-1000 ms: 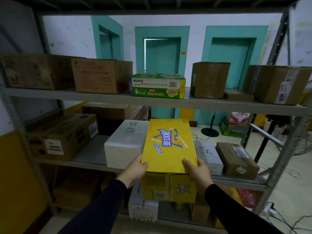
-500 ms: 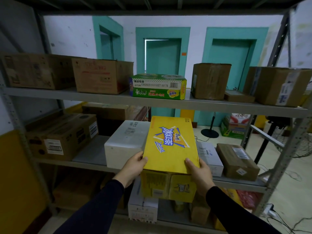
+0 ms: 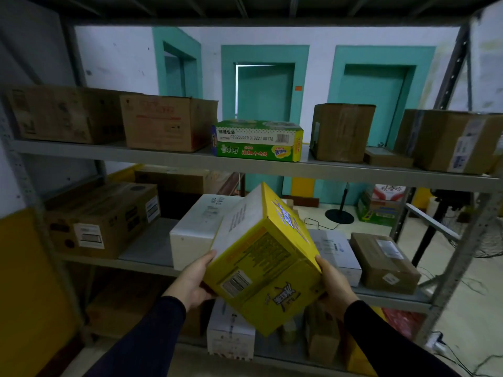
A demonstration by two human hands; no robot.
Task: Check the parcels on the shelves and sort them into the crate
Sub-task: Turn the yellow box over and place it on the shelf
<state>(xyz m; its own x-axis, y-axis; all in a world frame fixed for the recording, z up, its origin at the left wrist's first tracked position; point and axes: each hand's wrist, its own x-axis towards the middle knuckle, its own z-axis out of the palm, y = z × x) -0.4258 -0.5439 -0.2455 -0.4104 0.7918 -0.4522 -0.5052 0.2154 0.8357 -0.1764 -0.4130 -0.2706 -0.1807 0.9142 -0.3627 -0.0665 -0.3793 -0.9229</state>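
A yellow printed carton (image 3: 265,263) hangs tilted in front of the middle shelf (image 3: 147,247), one corner pointing down and its barcode side facing me. My left hand (image 3: 193,281) grips its lower left side, thumb on the front face. On the carton's right edge, my right hand (image 3: 336,288) holds it with fingers curled behind. A white box (image 3: 196,229) and a white-grey box (image 3: 337,251) stand on the shelf behind the carton. No crate is in view.
The top shelf (image 3: 245,165) carries brown cartons (image 3: 166,122), a green noodle box (image 3: 258,141) and more brown boxes (image 3: 340,131) to the right. A brown carton (image 3: 100,219) sits at middle left, a taped parcel (image 3: 383,262) at middle right. Boxes fill the bottom shelf (image 3: 231,333).
The yellow carton has been pulled off the middle shelf towards me and rotated, so its end face with the barcode now shows. Both hands shifted lower on its sides.
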